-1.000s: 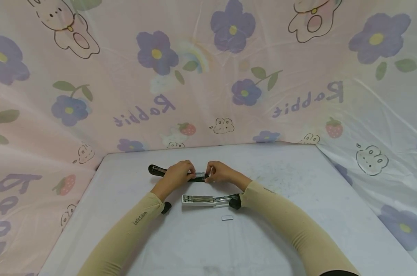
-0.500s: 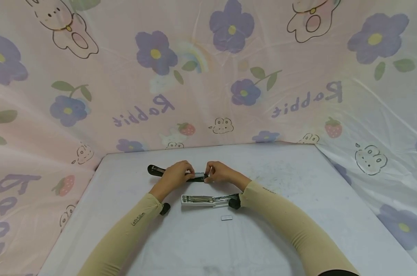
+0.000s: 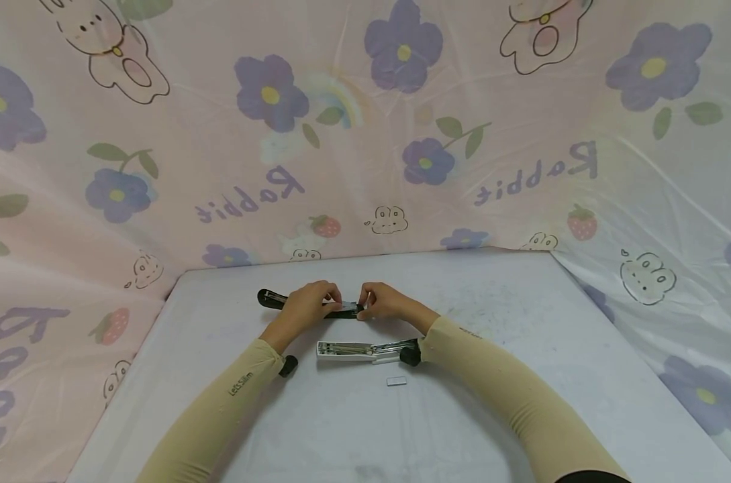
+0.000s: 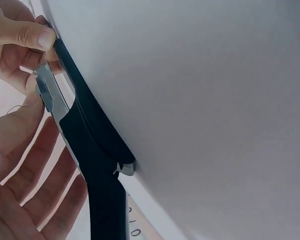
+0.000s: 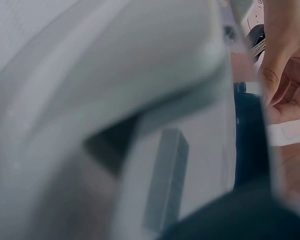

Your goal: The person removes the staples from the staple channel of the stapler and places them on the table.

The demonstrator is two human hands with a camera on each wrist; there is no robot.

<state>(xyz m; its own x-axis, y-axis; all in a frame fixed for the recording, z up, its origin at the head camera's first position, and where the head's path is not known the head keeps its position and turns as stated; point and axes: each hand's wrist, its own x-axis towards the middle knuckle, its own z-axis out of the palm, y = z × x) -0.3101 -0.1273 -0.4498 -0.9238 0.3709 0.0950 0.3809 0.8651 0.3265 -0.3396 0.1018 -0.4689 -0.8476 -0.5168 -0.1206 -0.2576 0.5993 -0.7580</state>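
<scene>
A black stapler (image 3: 271, 299) lies unfolded at the back of the table, its cap swung out to the left and its silver magazine (image 4: 55, 92) bared. My left hand (image 3: 307, 306) pinches at the magazine's end with thumb and forefinger, the other fingers spread beneath in the left wrist view; what lies between the fingertips is mostly hidden. My right hand (image 3: 384, 300) grips the front end of the black base with thumb and fingers. Nearer me, a second stapler (image 3: 347, 350), white and grey, lies opened, partly beneath my right forearm. A small staple strip (image 3: 397, 381) lies in front of it.
Beige sleeves cover both forearms, with a black wrist-camera mount (image 3: 288, 366) at the left wrist and another (image 3: 410, 355) beside the white stapler's right end. A patterned cloth (image 3: 365, 168) hangs behind the white table (image 3: 492, 416).
The silver piece near my left fingertips now looks slightly more tilted. Both hands stay on the black stapler. The head view shifts very slightly.
</scene>
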